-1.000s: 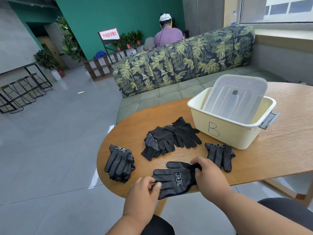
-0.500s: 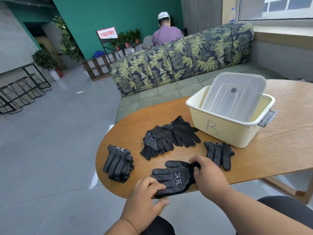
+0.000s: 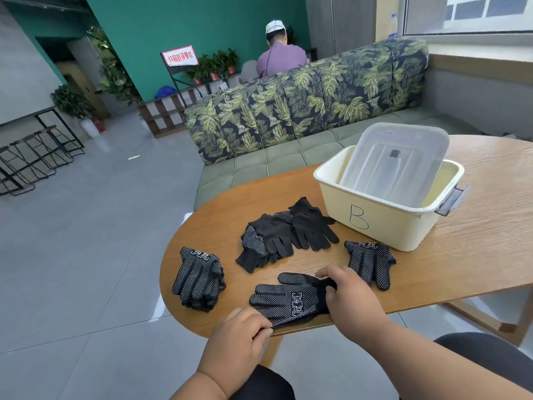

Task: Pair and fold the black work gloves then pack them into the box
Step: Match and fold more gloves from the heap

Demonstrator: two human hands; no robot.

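Note:
A black dotted glove pair (image 3: pixel 288 298) lies flat at the table's near edge, fingers pointing left. My left hand (image 3: pixel 239 333) pinches its lower fingertip edge. My right hand (image 3: pixel 346 293) grips its cuff end. A folded dotted pair (image 3: pixel 199 278) sits to the left. A loose pile of black gloves (image 3: pixel 285 232) lies in the middle. Another dotted pair (image 3: pixel 369 261) rests by the cream box marked B (image 3: pixel 383 223). A clear lid (image 3: pixel 395 157) leans inside the box.
The wooden table (image 3: pixel 461 255) has a rounded left end over grey floor. A leaf-print sofa (image 3: pixel 302 93) stands behind it. A person sits with their back turned beyond the sofa. Black wire racks stand far left.
My left hand let go of the glove, dropped back, then returned to pinch its lower fingertip edge. My right hand stayed on the cuff.

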